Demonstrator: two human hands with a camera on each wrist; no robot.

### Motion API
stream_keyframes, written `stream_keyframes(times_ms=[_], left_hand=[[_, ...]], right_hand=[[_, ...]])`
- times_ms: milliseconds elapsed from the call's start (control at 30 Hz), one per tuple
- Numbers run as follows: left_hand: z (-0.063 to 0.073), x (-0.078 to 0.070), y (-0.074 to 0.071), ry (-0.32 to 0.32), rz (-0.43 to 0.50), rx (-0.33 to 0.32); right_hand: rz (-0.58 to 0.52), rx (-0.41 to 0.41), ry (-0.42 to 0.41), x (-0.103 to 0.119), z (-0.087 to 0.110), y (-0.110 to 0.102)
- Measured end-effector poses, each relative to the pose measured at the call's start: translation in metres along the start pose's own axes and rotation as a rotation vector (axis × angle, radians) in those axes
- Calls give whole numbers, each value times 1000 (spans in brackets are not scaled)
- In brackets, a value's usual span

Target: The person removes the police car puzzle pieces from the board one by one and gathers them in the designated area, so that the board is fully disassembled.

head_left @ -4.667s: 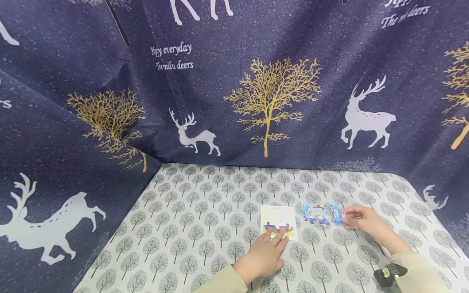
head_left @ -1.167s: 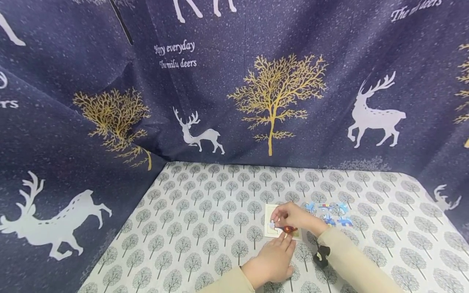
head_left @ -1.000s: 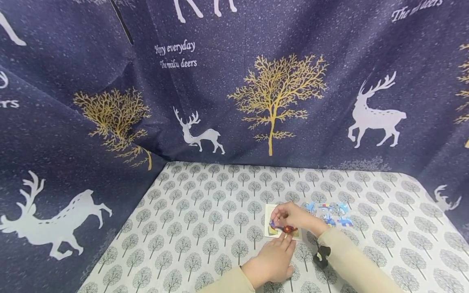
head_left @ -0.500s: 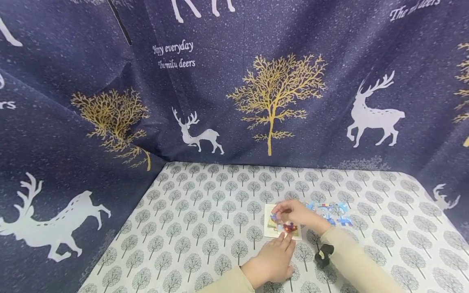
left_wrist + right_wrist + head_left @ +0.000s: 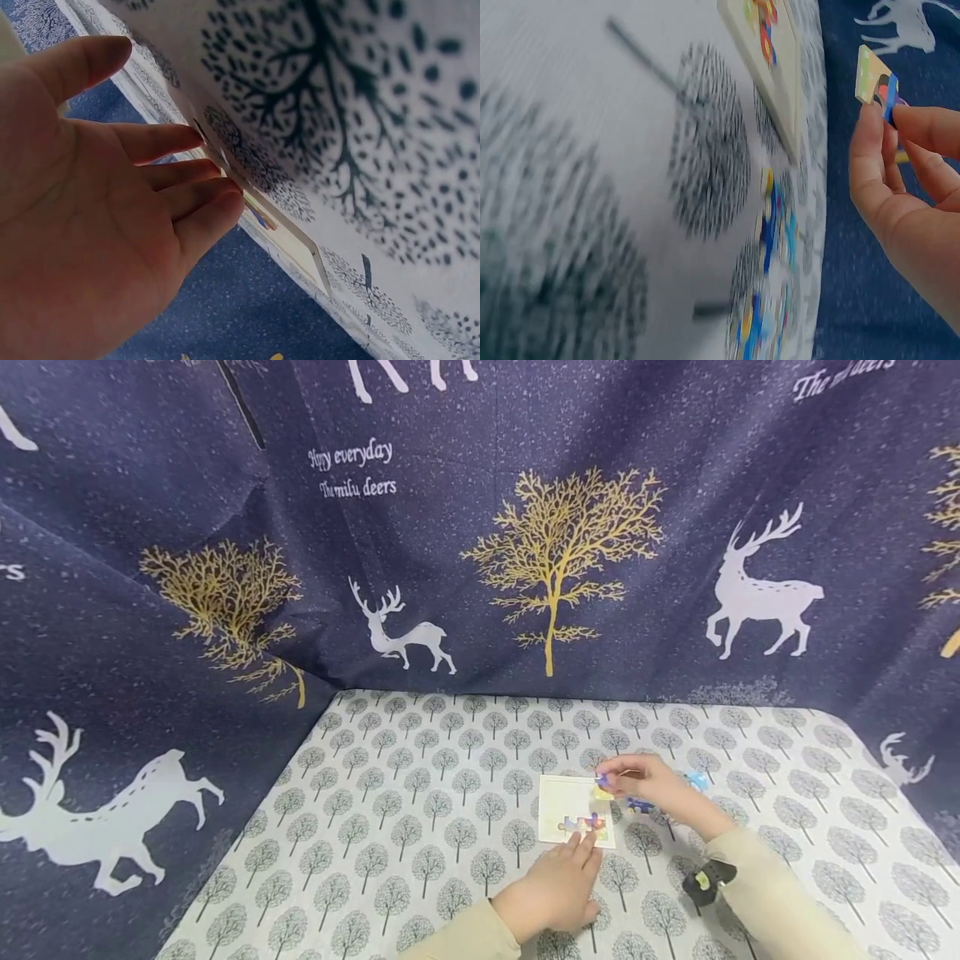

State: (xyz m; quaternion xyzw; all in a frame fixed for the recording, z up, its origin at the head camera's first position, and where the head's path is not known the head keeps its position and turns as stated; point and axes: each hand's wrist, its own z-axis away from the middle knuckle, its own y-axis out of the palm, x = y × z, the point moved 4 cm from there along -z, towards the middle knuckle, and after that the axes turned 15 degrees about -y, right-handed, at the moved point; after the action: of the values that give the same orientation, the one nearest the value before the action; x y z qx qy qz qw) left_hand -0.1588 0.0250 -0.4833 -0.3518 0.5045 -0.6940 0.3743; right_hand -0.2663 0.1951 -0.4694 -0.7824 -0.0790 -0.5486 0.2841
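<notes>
My right hand (image 5: pixel 647 787) pinches a puzzle piece (image 5: pixel 603 787), yellow with purple and blue, between thumb and fingertips over the upper right corner of a cream puzzle tray (image 5: pixel 553 800). In the right wrist view that piece (image 5: pixel 875 77) is clear of the cloth, tilted on edge. Along the tray's lower right side lie joined puzzle pieces (image 5: pixel 583 823) in purple, red and yellow. My left hand (image 5: pixel 557 883) has its fingers extended, their tips touching the tray's lower edge and these pieces. From the left wrist, the palm (image 5: pixel 90 217) holds nothing.
Loose blue puzzle pieces (image 5: pixel 639 807) lie right of the tray, partly hidden by the right hand and forearm; another light blue piece (image 5: pixel 698 781) shows beyond it. The tree-printed cloth (image 5: pixel 420 827) covers the table. A dark deer-printed curtain (image 5: pixel 450 527) hangs behind and at left.
My right hand earlier reached to the loose pieces, then worked at the tray's lower left. Over the last second it has lifted a piece and carried it up and right. The left hand stays put.
</notes>
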Motion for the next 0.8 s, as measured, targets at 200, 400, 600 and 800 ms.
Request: stream_keyframes(times_ms=[200, 400, 600, 800], left_hand=[[-1, 1, 0, 11, 28, 17], [0, 1, -2, 14, 43, 19], [1, 2, -3, 26, 50, 14], [2, 3, -6, 33, 48, -1]], right_hand=[[21, -15, -21, 5, 23, -16], [-27, -21, 58, -3, 45, -22], [-13, 14, 101, -7, 60, -19], [-39, 29, 85, -4, 66, -10]])
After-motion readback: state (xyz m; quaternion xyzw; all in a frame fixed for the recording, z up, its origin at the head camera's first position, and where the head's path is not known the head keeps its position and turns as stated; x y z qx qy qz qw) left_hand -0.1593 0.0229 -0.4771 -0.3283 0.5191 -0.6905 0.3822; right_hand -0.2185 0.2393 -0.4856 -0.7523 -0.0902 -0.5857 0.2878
